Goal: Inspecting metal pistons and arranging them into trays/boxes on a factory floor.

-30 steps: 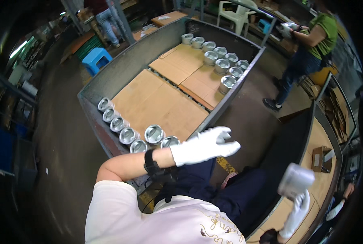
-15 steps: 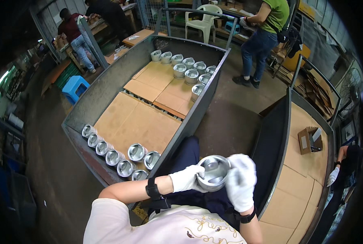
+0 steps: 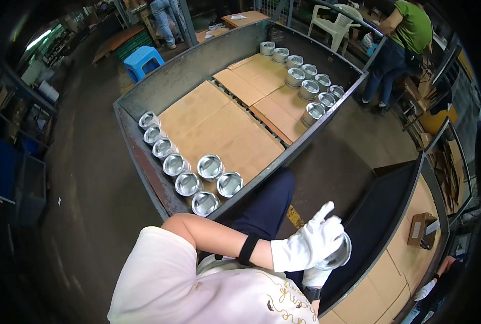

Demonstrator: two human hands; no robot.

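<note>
Both hands were together at one metal cylinder (image 3: pixel 342 256), held above the lap beside the black-sided cart (image 3: pixel 379 216). The right hand (image 3: pixel 316 277) clasped it from below (most of its fingers were hidden), while the left hand (image 3: pixel 306 245) lay over it, one finger raised; whether this hand also gripped, I cannot tell. Farther out, similar cylinders (image 3: pixel 188 184) stood on cardboard (image 3: pixel 224 135) inside a metal bin (image 3: pixel 194 63), near a blue stool (image 3: pixel 143 60).

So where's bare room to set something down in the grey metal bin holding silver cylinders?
Bare brown cardboard lies inside the bin, between silver cylinders along its left end and more at its upper-right end. Both ends are crowded.
</note>
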